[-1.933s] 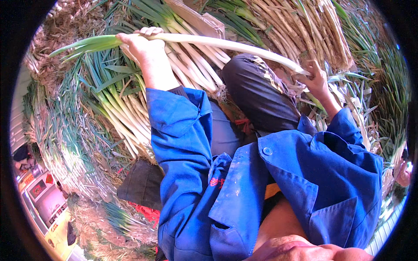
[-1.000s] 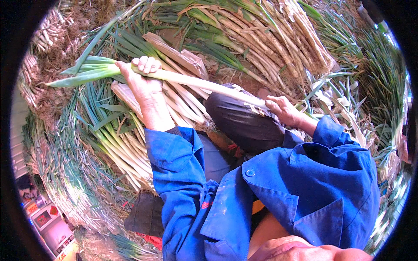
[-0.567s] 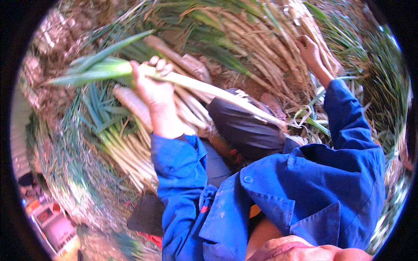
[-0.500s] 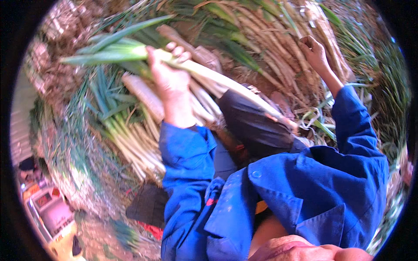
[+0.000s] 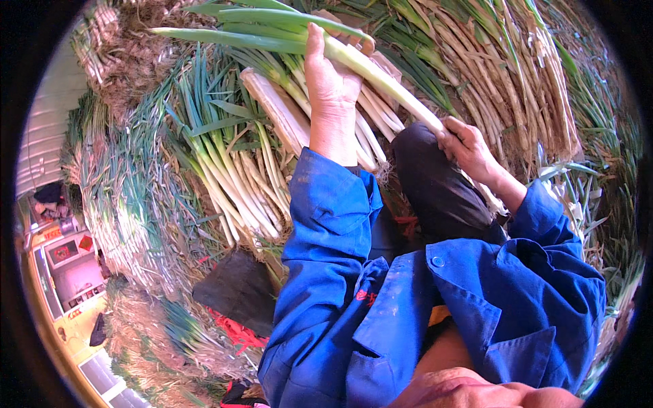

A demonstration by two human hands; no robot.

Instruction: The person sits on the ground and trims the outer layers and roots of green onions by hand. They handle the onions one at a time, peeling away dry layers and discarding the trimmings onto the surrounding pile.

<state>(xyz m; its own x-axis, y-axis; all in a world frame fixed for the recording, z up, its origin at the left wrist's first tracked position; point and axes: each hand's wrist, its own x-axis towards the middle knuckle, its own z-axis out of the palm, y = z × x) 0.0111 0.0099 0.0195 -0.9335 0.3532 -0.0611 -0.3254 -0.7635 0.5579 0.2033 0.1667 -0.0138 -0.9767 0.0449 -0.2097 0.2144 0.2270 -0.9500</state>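
A long green onion (image 5: 381, 75) with a white stalk and green leaves lies across my lap, held at both ends. My left hand (image 5: 330, 78) grips it near where the green leaves start, at the top of the view. My right hand (image 5: 469, 149) is closed on the lower white end, just above my dark-trousered knee (image 5: 428, 183). Both arms wear blue jacket sleeves.
Cleaned green onions (image 5: 231, 170) are stacked to my left, their white stalks pointing toward me. Uncleaned onions with dry brown skins (image 5: 503, 75) are heaped at the upper right. A dark cloth (image 5: 235, 289) lies by my left side. A small vehicle (image 5: 68, 265) stands at far left.
My right hand reached up into the heap of dry-skinned onions, then came back down onto the stalk's white end. My left hand has lifted the leafy end higher.
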